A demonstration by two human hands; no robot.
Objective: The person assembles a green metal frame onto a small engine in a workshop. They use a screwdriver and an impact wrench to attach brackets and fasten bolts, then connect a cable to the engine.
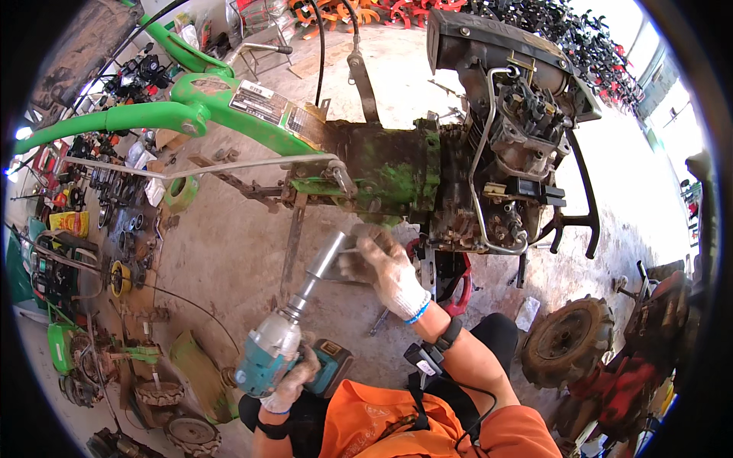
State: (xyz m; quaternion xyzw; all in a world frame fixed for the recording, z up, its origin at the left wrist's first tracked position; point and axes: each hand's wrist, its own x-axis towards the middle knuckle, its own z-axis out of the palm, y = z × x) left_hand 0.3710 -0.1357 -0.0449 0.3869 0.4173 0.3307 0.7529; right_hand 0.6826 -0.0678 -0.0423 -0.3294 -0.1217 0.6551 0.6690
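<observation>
My left hand [294,382], in a white glove, is wrapped round the handle of a teal and silver cordless impact wrench [267,347]. A long silver socket [328,253] on the wrench points up and right toward the underside of a green, grimy gearbox [374,164]. Beside the socket's end is my right hand [382,263], also gloved, just below the gearbox. Its fingers are curled and slightly blurred, and what they hold, if anything, is hidden. A greasy engine [496,168] is joined to the gearbox's right side.
Green handlebars [114,118] and a bent metal rod [229,164] reach left from the gearbox. A lugged tyre [569,340] stands at right near a red machine [622,389]. Machine parts crowd the left side; red and black tiller blades [550,30] are piled behind.
</observation>
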